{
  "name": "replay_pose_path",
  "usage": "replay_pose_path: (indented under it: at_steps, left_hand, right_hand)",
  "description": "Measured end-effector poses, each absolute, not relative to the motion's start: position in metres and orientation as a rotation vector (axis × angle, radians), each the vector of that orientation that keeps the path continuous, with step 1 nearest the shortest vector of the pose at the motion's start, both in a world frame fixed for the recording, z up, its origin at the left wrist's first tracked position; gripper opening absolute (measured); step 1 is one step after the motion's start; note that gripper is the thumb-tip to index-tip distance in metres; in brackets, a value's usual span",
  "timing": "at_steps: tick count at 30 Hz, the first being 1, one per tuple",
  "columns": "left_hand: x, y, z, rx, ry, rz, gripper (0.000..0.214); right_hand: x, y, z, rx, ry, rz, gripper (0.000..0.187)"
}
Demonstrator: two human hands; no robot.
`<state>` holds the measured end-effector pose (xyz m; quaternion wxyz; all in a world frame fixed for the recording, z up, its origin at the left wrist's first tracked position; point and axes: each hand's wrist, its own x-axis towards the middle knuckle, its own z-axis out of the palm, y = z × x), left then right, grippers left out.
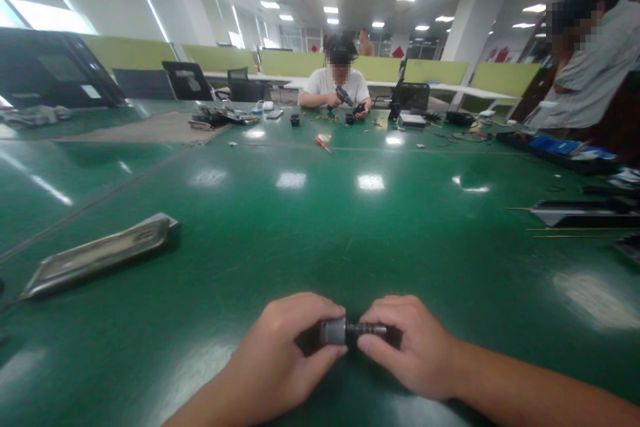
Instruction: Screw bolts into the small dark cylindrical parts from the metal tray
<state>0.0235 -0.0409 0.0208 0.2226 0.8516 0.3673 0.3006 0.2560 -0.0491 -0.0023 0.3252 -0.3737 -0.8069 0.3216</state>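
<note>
Close to me, low in the middle of the head view, is a small grey metal cylinder with a dark, ribbed shaft pointing right from it. My left hand grips the cylinder between thumb and fingers. The thumb and forefinger of my right hand pinch the shaft near its middle, and its bright tip shows between them. Both parts lie roughly level, just above the green tabletop. Whether cylinder and shaft are one piece, I cannot tell.
A long metal tray-like piece lies at left. An orange-handled screwdriver is farther out. Across the table, a person holds a power drill among small parts. Black boxes and thin rods lie at right, where another person stands.
</note>
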Motion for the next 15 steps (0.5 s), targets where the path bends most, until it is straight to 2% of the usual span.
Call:
replay_pose_path:
  at_steps: [15]
  left_hand:
    - [0.0216,-0.0397,0.0215,2.378,1.023,0.858,0.029]
  right_hand:
    - [0.2586,-0.048,-0.0021,-0.985,-2.09,0.901,0.027]
